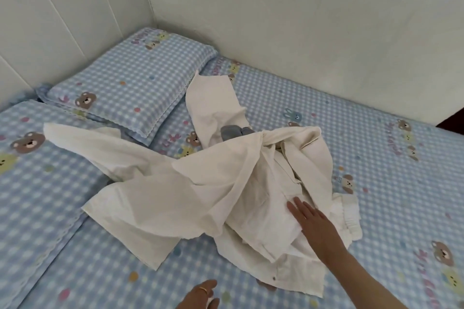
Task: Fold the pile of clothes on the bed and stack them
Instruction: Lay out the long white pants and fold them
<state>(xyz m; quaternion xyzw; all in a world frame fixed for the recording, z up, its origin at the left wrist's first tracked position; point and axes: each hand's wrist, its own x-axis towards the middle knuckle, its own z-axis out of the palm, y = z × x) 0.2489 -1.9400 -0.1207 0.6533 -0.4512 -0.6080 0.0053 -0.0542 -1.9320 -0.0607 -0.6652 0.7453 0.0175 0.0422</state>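
Blue-checked bed (326,113) carries the unfolded pile of cream clothes (200,183) mid-frame; no folded stack shows, so nearly all remains. Right hand (311,223) presses flat, grip spread, on it. Left hand (200,295), bottom edge: grip unclear.

Blue-checked bed (326,120) with pillow (130,83) and rumpled white clothes (200,183).

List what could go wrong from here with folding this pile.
1. The white shirt lies tangled with other pale garments; the right hand rests flat on it, so pulling it may drag the rest along.
2. The grey socks sit half buried and could be folded inside something.
3. The left hand appears to hold white fabric, which may bunch the hem.
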